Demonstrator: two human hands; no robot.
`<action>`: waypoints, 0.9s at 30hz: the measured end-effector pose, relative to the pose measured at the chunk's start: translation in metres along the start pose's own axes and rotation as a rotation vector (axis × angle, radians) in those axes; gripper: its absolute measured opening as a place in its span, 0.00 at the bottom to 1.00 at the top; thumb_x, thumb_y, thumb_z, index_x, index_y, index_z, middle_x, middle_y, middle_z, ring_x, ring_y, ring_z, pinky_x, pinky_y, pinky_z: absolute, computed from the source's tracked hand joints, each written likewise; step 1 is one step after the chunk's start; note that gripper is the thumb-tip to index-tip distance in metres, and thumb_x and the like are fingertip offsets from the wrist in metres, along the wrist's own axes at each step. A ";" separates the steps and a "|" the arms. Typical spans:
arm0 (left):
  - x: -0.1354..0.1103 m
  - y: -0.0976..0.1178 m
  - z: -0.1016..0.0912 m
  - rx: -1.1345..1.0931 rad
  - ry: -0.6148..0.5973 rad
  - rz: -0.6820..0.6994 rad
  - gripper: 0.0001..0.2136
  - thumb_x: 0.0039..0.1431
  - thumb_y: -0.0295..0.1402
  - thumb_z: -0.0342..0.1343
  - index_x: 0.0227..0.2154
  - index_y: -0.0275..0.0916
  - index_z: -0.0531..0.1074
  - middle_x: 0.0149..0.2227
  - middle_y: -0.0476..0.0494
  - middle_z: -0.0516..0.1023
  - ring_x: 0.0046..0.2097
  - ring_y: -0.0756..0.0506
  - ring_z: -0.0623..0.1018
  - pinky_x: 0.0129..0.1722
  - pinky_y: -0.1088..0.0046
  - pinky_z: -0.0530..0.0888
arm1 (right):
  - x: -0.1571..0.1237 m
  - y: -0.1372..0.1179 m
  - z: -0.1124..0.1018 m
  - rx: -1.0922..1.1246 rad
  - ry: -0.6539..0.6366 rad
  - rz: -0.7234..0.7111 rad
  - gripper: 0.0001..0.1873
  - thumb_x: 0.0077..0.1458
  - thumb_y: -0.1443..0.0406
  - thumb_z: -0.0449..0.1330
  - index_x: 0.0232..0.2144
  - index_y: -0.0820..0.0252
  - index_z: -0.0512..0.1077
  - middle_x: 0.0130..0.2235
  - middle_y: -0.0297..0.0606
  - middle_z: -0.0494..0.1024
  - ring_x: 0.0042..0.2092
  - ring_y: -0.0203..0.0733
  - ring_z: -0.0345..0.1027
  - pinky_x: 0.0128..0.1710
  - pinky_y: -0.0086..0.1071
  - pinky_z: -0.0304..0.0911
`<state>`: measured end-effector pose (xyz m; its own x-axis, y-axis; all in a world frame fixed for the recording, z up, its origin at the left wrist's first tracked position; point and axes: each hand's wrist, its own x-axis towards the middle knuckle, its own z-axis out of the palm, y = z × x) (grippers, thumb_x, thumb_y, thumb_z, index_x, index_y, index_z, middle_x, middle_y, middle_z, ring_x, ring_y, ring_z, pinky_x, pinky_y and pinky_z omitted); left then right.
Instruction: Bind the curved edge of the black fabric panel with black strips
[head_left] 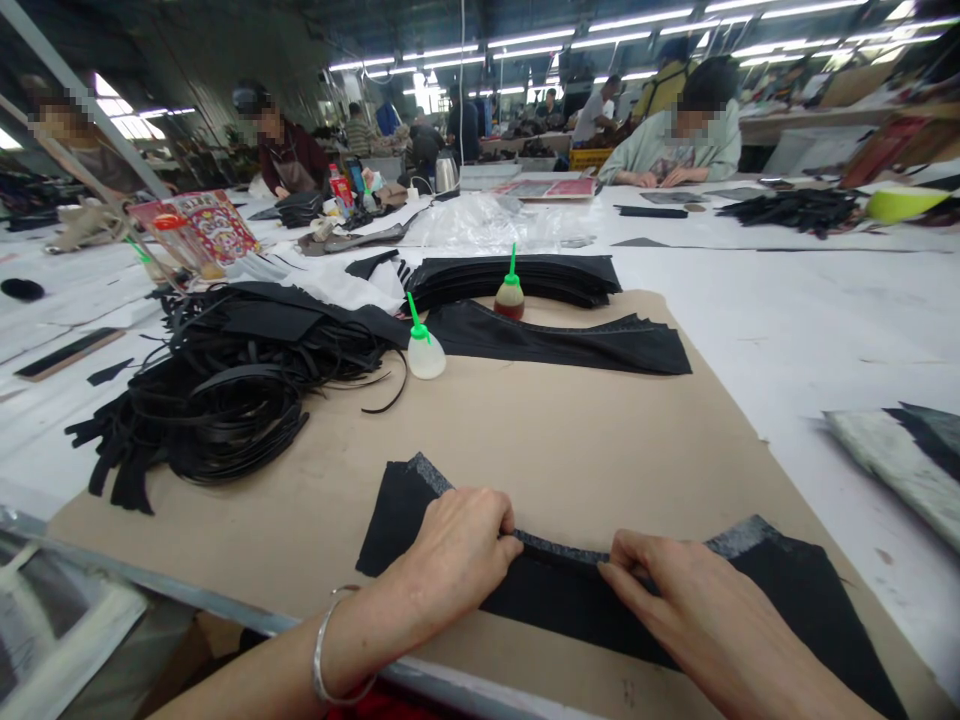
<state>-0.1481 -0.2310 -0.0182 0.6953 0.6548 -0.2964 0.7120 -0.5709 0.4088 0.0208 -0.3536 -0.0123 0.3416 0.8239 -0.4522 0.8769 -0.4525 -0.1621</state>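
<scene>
A curved black leather-like panel (pixel 570 600) lies on brown board before me, with a greyish strip along its curved far edge. My left hand (pixel 469 545) pinches that edge left of the middle, thumb and fingers closed on it. Further right, my right hand (pixel 660 575) pinches the same edge between thumb and fingers. A short stretch of the edge shows between the two hands. Both hands partly cover the panel, and its right end spreads out past my right wrist.
Beyond the panel stand a squeeze bottle of whitish liquid (pixel 426 355) and one of reddish-brown liquid (pixel 510 300). Black strips (pixel 225 390) lie heaped at left. Stacked black panels (pixel 517 280) sit behind. A pale block (pixel 892 470) is at right. Co-workers (pixel 682 140) sit across the table.
</scene>
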 end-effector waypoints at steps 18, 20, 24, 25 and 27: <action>-0.002 0.004 0.002 0.024 0.002 -0.018 0.05 0.55 0.36 0.57 0.30 0.42 0.76 0.30 0.46 0.80 0.36 0.41 0.79 0.33 0.70 0.69 | 0.000 -0.001 0.002 -0.014 0.004 -0.006 0.15 0.63 0.63 0.49 0.25 0.55 0.69 0.29 0.37 0.77 0.32 0.45 0.71 0.28 0.32 0.48; -0.003 0.006 0.001 0.031 -0.007 -0.023 0.06 0.55 0.36 0.57 0.30 0.41 0.76 0.30 0.46 0.80 0.36 0.41 0.79 0.33 0.70 0.69 | 0.000 -0.001 0.002 -0.015 0.006 -0.003 0.15 0.63 0.64 0.49 0.26 0.56 0.69 0.29 0.38 0.77 0.32 0.45 0.71 0.27 0.32 0.48; -0.002 0.007 0.000 0.043 -0.021 -0.025 0.06 0.56 0.35 0.56 0.31 0.40 0.76 0.31 0.44 0.80 0.37 0.41 0.79 0.34 0.70 0.69 | -0.001 0.000 0.002 -0.012 0.002 -0.002 0.15 0.63 0.64 0.49 0.26 0.55 0.70 0.28 0.38 0.77 0.32 0.45 0.72 0.27 0.31 0.49; -0.002 0.006 0.000 0.045 -0.019 -0.021 0.06 0.56 0.35 0.56 0.31 0.40 0.76 0.31 0.44 0.80 0.37 0.41 0.79 0.34 0.70 0.70 | 0.000 0.000 0.003 -0.013 0.004 -0.007 0.15 0.63 0.64 0.49 0.26 0.55 0.70 0.29 0.38 0.77 0.32 0.45 0.72 0.27 0.31 0.49; -0.002 0.006 0.001 0.048 -0.009 -0.020 0.06 0.56 0.35 0.56 0.31 0.41 0.76 0.32 0.45 0.80 0.37 0.41 0.79 0.34 0.70 0.70 | 0.001 0.000 0.004 -0.018 0.008 -0.013 0.15 0.63 0.63 0.49 0.25 0.55 0.70 0.28 0.37 0.77 0.32 0.46 0.72 0.27 0.31 0.49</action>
<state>-0.1449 -0.2361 -0.0159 0.6813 0.6620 -0.3123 0.7297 -0.5808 0.3608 0.0200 -0.3543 -0.0159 0.3327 0.8322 -0.4435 0.8873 -0.4355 -0.1516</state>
